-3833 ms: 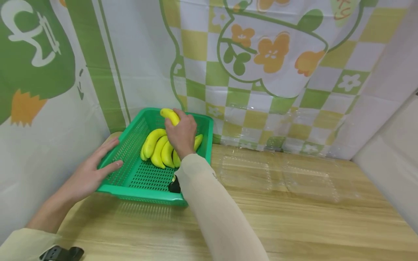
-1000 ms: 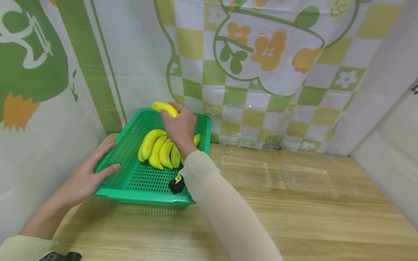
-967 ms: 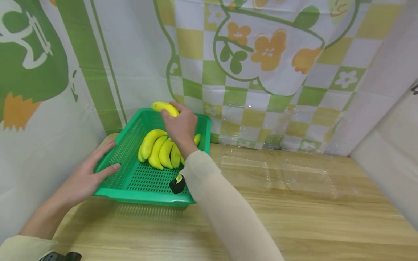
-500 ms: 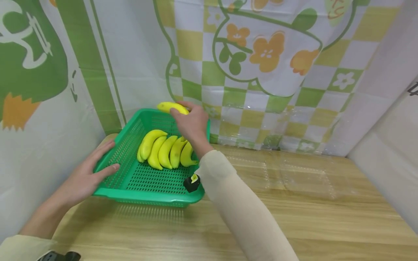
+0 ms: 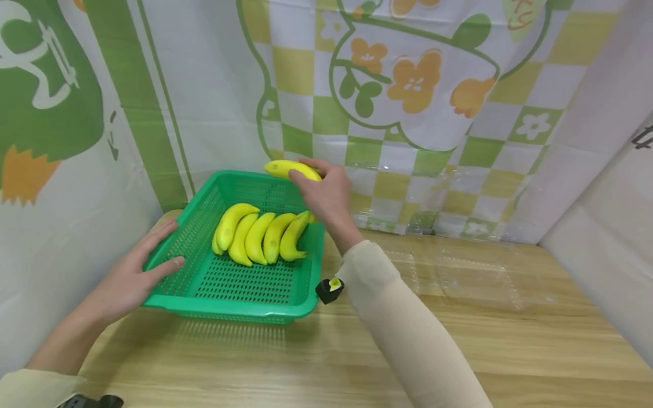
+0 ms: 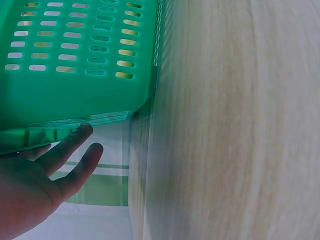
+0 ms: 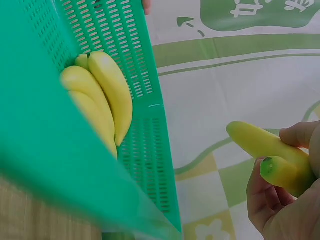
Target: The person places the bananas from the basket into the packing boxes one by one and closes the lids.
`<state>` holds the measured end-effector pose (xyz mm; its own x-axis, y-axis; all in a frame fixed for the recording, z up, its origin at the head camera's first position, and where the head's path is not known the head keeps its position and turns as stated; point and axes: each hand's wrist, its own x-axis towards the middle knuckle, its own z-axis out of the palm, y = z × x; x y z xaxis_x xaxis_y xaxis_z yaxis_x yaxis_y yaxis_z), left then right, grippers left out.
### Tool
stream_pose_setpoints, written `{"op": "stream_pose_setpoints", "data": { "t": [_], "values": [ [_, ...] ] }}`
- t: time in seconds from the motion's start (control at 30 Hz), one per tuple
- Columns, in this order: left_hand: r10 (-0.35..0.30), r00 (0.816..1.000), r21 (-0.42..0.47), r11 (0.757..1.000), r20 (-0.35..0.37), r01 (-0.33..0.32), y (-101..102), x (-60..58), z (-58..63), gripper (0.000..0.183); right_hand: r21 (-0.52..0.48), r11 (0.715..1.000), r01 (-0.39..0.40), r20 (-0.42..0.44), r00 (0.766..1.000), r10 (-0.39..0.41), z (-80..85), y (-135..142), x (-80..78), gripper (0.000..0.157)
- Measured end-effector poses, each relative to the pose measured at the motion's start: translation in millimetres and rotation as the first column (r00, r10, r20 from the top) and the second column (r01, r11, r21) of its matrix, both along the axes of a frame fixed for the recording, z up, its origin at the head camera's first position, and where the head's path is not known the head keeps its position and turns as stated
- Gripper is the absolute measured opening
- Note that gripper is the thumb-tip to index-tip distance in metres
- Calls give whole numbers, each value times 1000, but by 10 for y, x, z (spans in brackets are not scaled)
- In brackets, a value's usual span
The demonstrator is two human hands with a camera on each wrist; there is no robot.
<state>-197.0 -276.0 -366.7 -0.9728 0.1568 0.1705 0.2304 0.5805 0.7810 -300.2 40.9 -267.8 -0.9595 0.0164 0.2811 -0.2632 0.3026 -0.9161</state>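
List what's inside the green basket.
A row of yellow bananas, the leftmost partly covered by its neighbour, on the slotted floor of the basket. What lies beneath them can't be seen.

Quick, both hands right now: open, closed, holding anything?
Left hand: open, resting against the side of the green basket.
Right hand: closed, holding one yellow banana.

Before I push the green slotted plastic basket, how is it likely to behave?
The green slotted plastic basket looks light for its size, its walls being full of holes. It seems unlikely to tip, being wider than tall. The yellow bananas inside may slide, with open room in front of them.
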Motion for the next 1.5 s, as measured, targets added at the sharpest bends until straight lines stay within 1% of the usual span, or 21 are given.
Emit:
{"op": "stream_pose_setpoints", "data": {
  "t": [0.23,0.37,0.47,0.57,0.7,0.93,1.1,1.3,1.5],
  "values": [
    [-2,1000,-10,1000,-6,2,5,2,2,77,-31,999,-32,-20,999,31,-21,198,78,39],
    [-10,1000,-5,1000,-27,10,2,-4,-13,77,-47,998,-29,-25,999,28,-52,321,117,38],
    [-10,999,0,1000,-34,10,0,-6,-22,77,-78,997,-18,-30,999,15,-93,416,136,35],
    [-10,999,1,1000,-36,11,-5,-4,-25,77,-87,996,2,-46,999,-6,-139,518,156,34],
    [-16,999,5,1000,-39,16,-15,3,-25,76,-66,998,25,-63,998,-29,-188,662,199,36],
    [-18,999,2,1000,-34,18,-9,-5,-31,77,-62,996,70,-81,994,-75,-277,899,253,36],
    [-18,999,4,1000,-39,18,-12,-7,-36,76,-30,994,106,-60,992,-108,-324,1010,288,36],
    [-20,999,7,1000,-45,21,-10,-7,-31,76,-3,986,167,-35,985,-167,-368,1157,349,36],
    [-14,999,0,1000,-32,14,-5,9,-12,76,-4,982,187,0,982,-187,-431,1309,410,39]
  ]
}}
